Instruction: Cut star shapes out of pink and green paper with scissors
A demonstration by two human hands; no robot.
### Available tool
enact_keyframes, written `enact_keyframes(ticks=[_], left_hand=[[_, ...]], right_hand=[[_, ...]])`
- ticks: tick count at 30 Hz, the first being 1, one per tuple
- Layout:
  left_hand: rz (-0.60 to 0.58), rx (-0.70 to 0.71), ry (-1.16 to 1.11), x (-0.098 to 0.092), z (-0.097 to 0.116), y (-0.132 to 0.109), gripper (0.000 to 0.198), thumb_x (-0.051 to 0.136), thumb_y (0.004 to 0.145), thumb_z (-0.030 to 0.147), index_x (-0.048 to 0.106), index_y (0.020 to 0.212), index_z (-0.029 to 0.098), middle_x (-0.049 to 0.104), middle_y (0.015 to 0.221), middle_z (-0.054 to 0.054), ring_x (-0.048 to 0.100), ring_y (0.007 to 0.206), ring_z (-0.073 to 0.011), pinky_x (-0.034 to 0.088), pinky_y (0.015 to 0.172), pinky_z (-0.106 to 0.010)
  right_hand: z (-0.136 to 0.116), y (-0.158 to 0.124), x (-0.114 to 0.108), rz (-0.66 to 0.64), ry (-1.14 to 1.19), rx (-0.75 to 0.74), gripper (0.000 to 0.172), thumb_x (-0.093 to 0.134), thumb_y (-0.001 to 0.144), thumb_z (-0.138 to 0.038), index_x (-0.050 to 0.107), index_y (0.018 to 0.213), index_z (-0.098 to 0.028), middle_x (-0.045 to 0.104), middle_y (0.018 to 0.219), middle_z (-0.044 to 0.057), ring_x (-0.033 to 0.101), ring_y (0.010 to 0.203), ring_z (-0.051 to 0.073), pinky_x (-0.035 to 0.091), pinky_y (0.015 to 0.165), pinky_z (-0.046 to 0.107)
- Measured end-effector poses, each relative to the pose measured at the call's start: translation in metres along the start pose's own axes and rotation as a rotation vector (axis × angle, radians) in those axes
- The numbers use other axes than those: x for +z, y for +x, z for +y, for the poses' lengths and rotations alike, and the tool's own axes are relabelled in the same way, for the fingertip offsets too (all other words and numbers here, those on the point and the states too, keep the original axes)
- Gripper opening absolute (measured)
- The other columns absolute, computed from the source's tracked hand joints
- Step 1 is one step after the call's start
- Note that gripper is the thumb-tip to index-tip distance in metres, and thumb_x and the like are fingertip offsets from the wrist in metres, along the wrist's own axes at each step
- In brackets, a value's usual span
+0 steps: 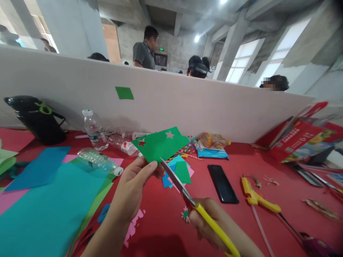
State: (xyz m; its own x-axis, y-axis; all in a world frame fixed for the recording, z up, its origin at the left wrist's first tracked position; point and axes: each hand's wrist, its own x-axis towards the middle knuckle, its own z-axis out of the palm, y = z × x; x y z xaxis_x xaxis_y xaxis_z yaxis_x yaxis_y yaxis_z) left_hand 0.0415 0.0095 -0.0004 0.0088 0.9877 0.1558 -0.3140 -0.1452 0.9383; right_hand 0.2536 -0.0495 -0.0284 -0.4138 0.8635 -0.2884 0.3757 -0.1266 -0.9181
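Observation:
My left hand (138,182) pinches the lower edge of a green sheet (160,144) between thumb and fingers. Two star-shaped holes show in the sheet, one near its left corner and one near its top. My right hand (207,217) grips the yellow handles of a pair of scissors (182,187). The tips of the blades are at the sheet's lower edge, just right of my left thumb. Below the blades, small pink and green star pieces (185,215) lie on the red table. Cut squares of coloured paper (183,172) lie behind the blades.
A black phone (223,184) and a yellow glue gun (258,198) lie at the right. Large coloured sheets (53,210), plastic bottles (95,132) and a black flask (40,121) are at the left. Behind stands a white partition (160,103), with people beyond it.

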Motion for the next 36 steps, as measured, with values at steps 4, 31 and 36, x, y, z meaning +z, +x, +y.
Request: enact_keyframes(ticks=[4,31,36], left_hand=[[0.048,0.002,0.003,0.002,0.004,0.001,0.018,0.067,0.084,0.026,0.068,0.067,0.019,0.065,0.063,0.002,0.056,0.064,-0.0115,0.046,0.064,-0.023],[0.003,0.087,0.312,-0.014,0.002,0.007,0.02,0.063,0.087,0.029,0.062,0.068,0.022,0.06,0.065,0.003,0.056,0.067,-0.0132,0.044,0.066,-0.025],[0.002,0.101,0.343,-0.016,0.001,0.007,0.021,0.062,0.088,0.029,0.061,0.068,0.022,0.059,0.065,0.003,0.055,0.067,-0.0128,0.043,0.066,-0.025]], right_hand=[[0.002,-0.001,-0.001,0.032,-0.009,0.061,0.061,0.047,0.082,-0.081,0.048,0.082,-0.019,0.049,0.072,-0.002,0.041,0.056,0.009,0.028,0.044,0.019],[0.007,0.005,-0.012,-0.022,-0.12,-0.026,0.053,0.053,0.089,-0.068,0.041,0.068,-0.02,0.04,0.06,-0.006,0.036,0.05,0.007,0.023,0.044,0.02],[0.005,0.006,-0.014,-0.043,-0.144,-0.044,0.051,0.053,0.09,-0.064,0.04,0.067,-0.021,0.04,0.057,-0.006,0.036,0.049,0.007,0.02,0.043,0.02]])
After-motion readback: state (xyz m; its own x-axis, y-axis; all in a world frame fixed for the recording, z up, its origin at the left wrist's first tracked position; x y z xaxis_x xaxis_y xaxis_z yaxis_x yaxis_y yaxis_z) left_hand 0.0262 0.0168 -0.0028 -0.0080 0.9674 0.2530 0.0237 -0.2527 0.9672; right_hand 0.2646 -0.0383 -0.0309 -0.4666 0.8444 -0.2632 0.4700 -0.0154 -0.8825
